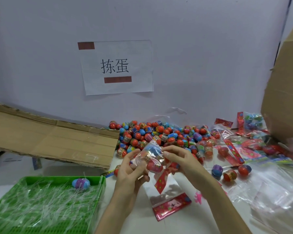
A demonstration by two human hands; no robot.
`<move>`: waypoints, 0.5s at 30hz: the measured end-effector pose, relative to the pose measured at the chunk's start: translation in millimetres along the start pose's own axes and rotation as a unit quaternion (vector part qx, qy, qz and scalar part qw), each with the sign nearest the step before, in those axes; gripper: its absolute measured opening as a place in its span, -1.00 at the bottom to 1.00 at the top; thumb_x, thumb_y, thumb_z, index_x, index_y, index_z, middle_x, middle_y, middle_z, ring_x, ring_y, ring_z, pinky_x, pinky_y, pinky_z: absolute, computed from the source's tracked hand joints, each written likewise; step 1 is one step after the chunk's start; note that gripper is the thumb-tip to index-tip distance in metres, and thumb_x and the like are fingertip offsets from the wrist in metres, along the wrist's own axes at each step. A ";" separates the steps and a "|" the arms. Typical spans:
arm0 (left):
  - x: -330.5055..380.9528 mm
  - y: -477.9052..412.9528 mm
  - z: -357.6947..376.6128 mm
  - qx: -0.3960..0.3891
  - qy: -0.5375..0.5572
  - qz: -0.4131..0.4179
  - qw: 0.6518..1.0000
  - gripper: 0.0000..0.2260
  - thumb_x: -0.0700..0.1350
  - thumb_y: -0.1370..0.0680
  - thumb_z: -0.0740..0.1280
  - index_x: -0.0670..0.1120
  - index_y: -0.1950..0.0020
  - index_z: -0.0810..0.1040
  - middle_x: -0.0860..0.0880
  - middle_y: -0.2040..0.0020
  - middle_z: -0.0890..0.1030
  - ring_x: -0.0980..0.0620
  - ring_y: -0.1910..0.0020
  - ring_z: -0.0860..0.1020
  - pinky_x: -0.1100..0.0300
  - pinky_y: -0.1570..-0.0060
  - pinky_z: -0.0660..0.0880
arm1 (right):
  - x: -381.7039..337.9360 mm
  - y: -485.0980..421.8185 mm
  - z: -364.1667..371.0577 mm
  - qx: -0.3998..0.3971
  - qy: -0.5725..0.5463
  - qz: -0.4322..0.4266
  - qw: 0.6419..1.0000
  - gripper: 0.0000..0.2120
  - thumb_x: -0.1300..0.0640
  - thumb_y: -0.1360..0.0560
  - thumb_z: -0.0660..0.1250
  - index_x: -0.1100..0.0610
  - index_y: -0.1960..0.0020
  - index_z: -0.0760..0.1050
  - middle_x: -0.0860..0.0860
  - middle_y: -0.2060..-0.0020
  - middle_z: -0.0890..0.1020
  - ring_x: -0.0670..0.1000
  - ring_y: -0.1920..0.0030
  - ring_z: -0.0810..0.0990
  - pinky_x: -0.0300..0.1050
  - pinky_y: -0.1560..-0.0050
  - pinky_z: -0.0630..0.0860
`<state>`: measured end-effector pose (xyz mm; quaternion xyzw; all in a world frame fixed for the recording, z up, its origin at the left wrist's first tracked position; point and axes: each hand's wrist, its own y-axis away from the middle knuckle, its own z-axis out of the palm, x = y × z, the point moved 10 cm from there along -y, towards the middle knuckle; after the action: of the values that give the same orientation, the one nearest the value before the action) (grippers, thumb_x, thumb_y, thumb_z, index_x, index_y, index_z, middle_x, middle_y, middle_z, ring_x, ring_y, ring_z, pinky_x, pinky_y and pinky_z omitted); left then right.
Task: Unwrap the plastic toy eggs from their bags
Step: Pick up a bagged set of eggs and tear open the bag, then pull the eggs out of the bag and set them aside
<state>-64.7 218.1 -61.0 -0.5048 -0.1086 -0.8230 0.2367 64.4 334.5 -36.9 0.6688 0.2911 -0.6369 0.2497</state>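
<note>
Both my hands hold one clear plastic bag above the table's middle. Inside it sit a blue egg and a red egg. My left hand grips the bag's left side from below. My right hand pinches its upper right part. A red printed header card hangs from the bag under my hands. A big heap of loose red and blue toy eggs lies behind my hands against the wall. One blue egg rests in the green tray at the lower left.
A flattened cardboard sheet leans at the left and a cardboard box stands at the right. Empty clear bags and red header cards are strewn at the right. Three loose eggs lie right of my hands. A paper sign hangs on the wall.
</note>
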 end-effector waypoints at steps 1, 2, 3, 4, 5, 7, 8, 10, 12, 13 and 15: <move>1.7 -0.7 -3.1 0.017 0.006 0.007 1.000 -0.58 -0.11 -0.51 0.46 -0.03 -0.36 0.51 -0.11 0.25 0.58 0.05 0.32 0.53 0.17 0.29 0.56 | 0.3 0.0 -2.2 0.002 0.001 -0.002 1.000 -0.72 -0.15 -0.43 0.50 -0.03 -0.06 0.69 0.04 0.07 0.72 0.08 0.07 0.68 0.05 -0.06 0.60; 2.9 -1.6 -7.8 0.038 0.014 0.013 0.999 -0.64 -0.09 -0.55 0.41 -0.04 -0.34 0.51 -0.09 0.28 0.55 0.06 0.33 0.52 0.16 0.30 0.55 | -0.5 -0.5 -4.4 0.006 0.004 -0.006 1.000 -0.71 -0.13 -0.41 0.50 0.00 -0.05 0.69 0.06 0.07 0.71 0.10 0.03 0.67 0.08 -0.12 0.59; 4.4 -2.1 -12.8 0.057 0.021 0.018 0.998 -0.66 -0.09 -0.57 0.38 -0.07 -0.33 0.50 -0.07 0.31 0.53 0.06 0.34 0.50 0.16 0.30 0.52 | -2.1 -0.6 -6.7 0.009 0.001 -0.009 1.000 -0.71 -0.12 -0.41 0.50 0.02 -0.03 0.69 0.07 0.08 0.70 0.09 0.03 0.66 0.09 -0.14 0.57; 6.6 -2.0 -16.9 0.071 0.027 0.023 0.997 -0.64 -0.06 -0.54 0.37 -0.10 -0.32 0.49 -0.06 0.32 0.51 0.06 0.34 0.48 0.15 0.30 0.49 | -3.9 -0.7 -9.2 0.007 -0.017 -0.011 1.000 -0.71 -0.11 -0.40 0.52 0.05 -0.02 0.68 0.08 0.10 0.69 0.08 0.06 0.65 0.07 -0.12 0.57; 9.4 -1.4 -20.4 0.081 0.031 0.030 0.996 -0.60 -0.01 -0.51 0.36 -0.13 -0.31 0.49 -0.06 0.32 0.50 0.04 0.34 0.47 0.13 0.27 0.46 | -6.0 -0.3 -10.8 -0.007 -0.051 -0.009 0.999 -0.70 -0.10 -0.40 0.53 0.07 0.00 0.68 0.08 0.13 0.67 0.06 0.09 0.63 0.02 -0.08 0.57; 15.4 -0.3 -24.7 0.087 0.042 0.051 0.994 -0.60 0.03 -0.49 0.32 -0.12 -0.26 0.51 -0.06 0.32 0.51 0.02 0.32 0.48 0.10 0.23 0.43 | -14.1 0.9 -12.0 -0.061 -0.085 0.008 0.994 -0.70 -0.08 -0.40 0.55 0.11 0.00 0.66 0.07 0.13 0.65 0.02 0.12 0.63 -0.11 0.02 0.59; 18.0 0.0 -24.7 0.084 0.044 0.060 0.994 -0.64 0.03 -0.50 0.31 -0.11 -0.23 0.53 -0.06 0.32 0.52 0.03 0.32 0.49 0.10 0.23 0.43 | -20.3 1.1 -14.7 -0.087 -0.054 0.012 0.995 -0.72 -0.06 -0.43 0.55 0.11 -0.01 0.66 0.06 0.13 0.65 -0.01 0.12 0.64 -0.19 0.07 0.59; 18.8 0.3 -22.0 0.076 0.031 0.068 0.994 -0.75 -0.03 -0.56 0.28 -0.10 -0.19 0.54 -0.06 0.32 0.52 0.03 0.33 0.48 0.10 0.24 0.42 | -42.5 -4.4 -26.1 -0.101 0.007 -0.008 0.995 -0.81 0.04 -0.48 0.51 0.14 -0.01 0.66 0.05 0.15 0.66 -0.06 0.18 0.66 -0.28 0.18 0.59; 15.9 1.3 -17.2 0.068 0.017 0.063 0.996 -0.83 -0.11 -0.65 0.21 -0.11 -0.17 0.53 -0.07 0.33 0.50 0.01 0.34 0.46 0.09 0.25 0.40 | -73.5 -18.3 -69.4 0.013 -0.073 -0.064 0.995 -0.86 0.17 -0.50 0.46 0.19 -0.02 0.63 0.10 0.14 0.70 -0.02 0.23 0.71 -0.22 0.27 0.63; 14.5 2.0 -14.4 0.063 0.010 0.058 0.996 -0.83 -0.12 -0.67 0.18 -0.11 -0.15 0.53 -0.08 0.33 0.50 0.01 0.33 0.46 0.09 0.25 0.39 | -86.5 -22.3 -100.6 0.097 -0.157 -0.093 0.979 -0.83 0.19 -0.53 0.41 0.21 -0.10 0.59 0.13 0.07 0.71 0.03 0.15 0.74 -0.17 0.21 0.66; 13.0 4.0 -9.6 0.055 -0.001 0.053 0.997 -0.82 -0.11 -0.68 0.17 -0.11 -0.13 0.54 -0.10 0.32 0.50 0.00 0.34 0.46 0.07 0.24 0.39 | -108.8 -17.7 -158.6 0.227 -0.263 -0.158 0.924 -0.71 0.18 -0.66 0.25 0.21 -0.36 0.43 0.14 -0.16 0.67 0.10 -0.12 0.71 -0.08 -0.04 0.66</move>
<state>-75.1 207.0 -54.3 -0.4964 -0.1273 -0.8018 0.3073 161.8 451.0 82.4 0.4608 0.1644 -0.8704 0.0547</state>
